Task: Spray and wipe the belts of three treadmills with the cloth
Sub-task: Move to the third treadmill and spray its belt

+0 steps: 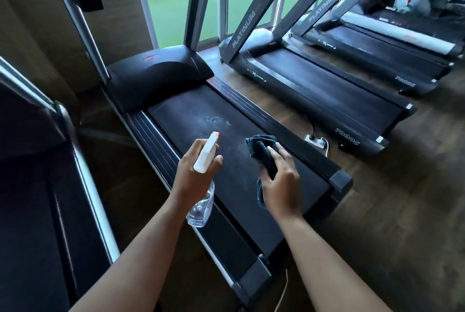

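My left hand (pixel 193 175) grips a clear spray bottle (pixel 202 204) with a white trigger head, its nozzle aimed at the black belt (pixel 201 110) of the treadmill in front of me. A wet patch of spray (pixel 217 120) shows on that belt ahead of the nozzle. My right hand (pixel 280 180) holds a dark blue cloth (pixel 261 149) bunched in its fingers, just above the same belt. Two more treadmill belts lie to the right, one close by (pixel 324 85) and one farther back (pixel 372 49).
Another treadmill (pixel 63 198) stands close on my left. A white power strip (pixel 315 140) with a cable lies on the wooden floor (pixel 402 198) between the treadmills. Sloped uprights marked PLATINUM (pixel 242 29) rise ahead, with windows (pixel 166 14) behind them.
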Tool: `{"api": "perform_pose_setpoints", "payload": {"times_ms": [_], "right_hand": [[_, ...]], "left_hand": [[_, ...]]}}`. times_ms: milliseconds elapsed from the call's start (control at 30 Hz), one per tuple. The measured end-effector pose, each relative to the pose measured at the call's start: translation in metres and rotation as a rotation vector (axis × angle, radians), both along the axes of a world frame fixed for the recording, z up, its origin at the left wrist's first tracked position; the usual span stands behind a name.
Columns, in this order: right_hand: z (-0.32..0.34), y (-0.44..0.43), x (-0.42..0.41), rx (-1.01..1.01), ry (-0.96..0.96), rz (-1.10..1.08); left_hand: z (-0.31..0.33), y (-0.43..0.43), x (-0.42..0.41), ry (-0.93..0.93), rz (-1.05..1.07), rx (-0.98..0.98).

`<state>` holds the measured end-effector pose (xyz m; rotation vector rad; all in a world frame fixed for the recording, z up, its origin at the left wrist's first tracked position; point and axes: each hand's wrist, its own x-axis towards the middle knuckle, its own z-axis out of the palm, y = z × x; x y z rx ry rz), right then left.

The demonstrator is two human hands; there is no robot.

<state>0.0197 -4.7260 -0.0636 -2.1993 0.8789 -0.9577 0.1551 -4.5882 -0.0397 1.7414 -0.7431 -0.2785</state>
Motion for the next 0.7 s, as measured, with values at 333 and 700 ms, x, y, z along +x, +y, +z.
{"api": "perform_pose_setpoints", "payload": {"times_ms": [333, 700], "right_hand": [[-0.001, -0.046, 0.08, -0.005, -0.025, -0.014], [-0.02, -0.052, 0.204, 0.014, -0.021, -0.329]], "left_hand": [[-0.009, -0.051, 0.082, 0.055, -0.031, -0.014], [-0.024, -0.083, 0.228, 0.026, -0.331, -0.059]]}}
